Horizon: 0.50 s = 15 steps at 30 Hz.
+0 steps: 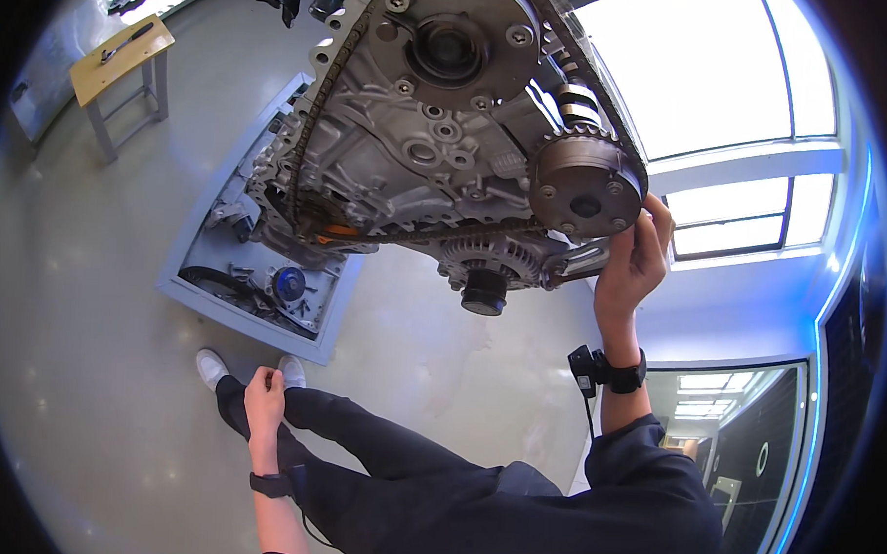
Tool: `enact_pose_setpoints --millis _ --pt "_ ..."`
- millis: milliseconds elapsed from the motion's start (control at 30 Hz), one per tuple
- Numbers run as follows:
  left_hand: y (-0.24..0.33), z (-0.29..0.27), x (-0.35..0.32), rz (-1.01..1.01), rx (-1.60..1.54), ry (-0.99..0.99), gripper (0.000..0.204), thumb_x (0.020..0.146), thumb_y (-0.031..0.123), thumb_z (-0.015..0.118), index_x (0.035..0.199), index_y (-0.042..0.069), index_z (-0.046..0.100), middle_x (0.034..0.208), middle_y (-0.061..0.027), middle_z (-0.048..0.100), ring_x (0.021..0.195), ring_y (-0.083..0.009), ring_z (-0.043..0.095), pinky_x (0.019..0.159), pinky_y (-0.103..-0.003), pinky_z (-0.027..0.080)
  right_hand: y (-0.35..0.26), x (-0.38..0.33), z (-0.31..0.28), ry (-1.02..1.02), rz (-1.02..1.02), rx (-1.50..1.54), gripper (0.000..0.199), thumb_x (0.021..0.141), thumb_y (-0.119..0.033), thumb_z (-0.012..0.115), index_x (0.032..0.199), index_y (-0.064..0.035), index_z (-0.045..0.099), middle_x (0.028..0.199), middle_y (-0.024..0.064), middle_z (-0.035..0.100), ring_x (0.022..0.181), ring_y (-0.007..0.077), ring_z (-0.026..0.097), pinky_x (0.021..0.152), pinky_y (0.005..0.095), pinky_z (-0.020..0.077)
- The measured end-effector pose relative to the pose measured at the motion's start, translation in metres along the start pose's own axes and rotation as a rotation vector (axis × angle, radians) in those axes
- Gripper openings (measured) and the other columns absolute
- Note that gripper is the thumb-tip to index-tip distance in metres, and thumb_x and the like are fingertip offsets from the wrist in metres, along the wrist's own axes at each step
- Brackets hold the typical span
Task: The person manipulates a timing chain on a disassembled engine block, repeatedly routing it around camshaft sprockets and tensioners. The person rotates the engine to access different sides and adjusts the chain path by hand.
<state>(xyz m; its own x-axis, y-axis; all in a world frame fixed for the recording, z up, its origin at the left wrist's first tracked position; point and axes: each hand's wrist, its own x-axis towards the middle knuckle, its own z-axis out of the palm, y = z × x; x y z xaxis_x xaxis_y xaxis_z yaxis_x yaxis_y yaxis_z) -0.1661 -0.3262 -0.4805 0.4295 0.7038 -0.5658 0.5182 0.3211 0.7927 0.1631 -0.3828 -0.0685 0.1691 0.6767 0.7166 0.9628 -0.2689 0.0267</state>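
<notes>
An engine block [408,168] with bare metal castings fills the upper middle. A timing chain [317,116] runs round a large camshaft sprocket [452,43] at the top and a smaller camshaft sprocket [583,184] on the right. My right hand [637,264] is raised to this smaller sprocket, its thumb and fingers closed on the lower right rim, where the chain passes; the fingertips are partly hidden behind it. Down beside my leg, my left hand [264,403] hangs with curled fingers, and whatever may be inside them is hidden.
Below the engine, a grey tray [335,317] on the floor holds a pulley and other engine parts. An alternator [488,269] juts from the engine's underside. At the far left stands a small wooden-topped stool [129,56] with a ratchet wrench [127,43] on it.
</notes>
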Motion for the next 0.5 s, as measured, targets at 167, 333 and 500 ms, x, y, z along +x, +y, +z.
enact_pose_setpoints --millis 167,333,500 --pt "0.007 -0.012 -0.002 -0.020 -0.023 -0.003 0.026 0.097 0.023 0.061 0.100 -0.003 0.066 0.086 -0.0167 0.071 0.079 -0.0292 0.069 0.075 -0.037 0.052 -0.004 0.004 0.000 -0.007 0.050 0.047 0.013 0.092 -0.002 0.065 0.102 0.0038 0.071 0.115 0.0116 0.066 0.108 0.0264 0.055 0.093 0.0374 0.0445" --pt "0.024 -0.020 -0.003 -0.010 0.031 0.006 0.027 0.096 0.024 0.061 0.102 -0.002 0.067 0.089 -0.0177 0.072 0.083 -0.0308 0.070 0.077 -0.039 0.053 -0.004 0.003 -0.006 -0.044 0.090 0.047 0.012 0.091 -0.001 0.065 0.101 0.0044 0.070 0.113 0.0107 0.066 0.109 0.0280 0.055 0.094 0.0377 0.0434" --pt "0.053 -0.028 -0.002 0.080 0.000 0.046 0.026 0.097 0.022 0.059 0.102 -0.002 0.065 0.086 -0.0149 0.070 0.080 -0.0256 0.068 0.075 -0.036 0.052 -0.016 0.015 -0.013 -0.105 -0.068 -0.124 0.016 0.085 0.002 0.065 0.101 0.0050 0.066 0.113 0.0115 0.065 0.110 0.0308 0.056 0.099 0.0398 0.0375"
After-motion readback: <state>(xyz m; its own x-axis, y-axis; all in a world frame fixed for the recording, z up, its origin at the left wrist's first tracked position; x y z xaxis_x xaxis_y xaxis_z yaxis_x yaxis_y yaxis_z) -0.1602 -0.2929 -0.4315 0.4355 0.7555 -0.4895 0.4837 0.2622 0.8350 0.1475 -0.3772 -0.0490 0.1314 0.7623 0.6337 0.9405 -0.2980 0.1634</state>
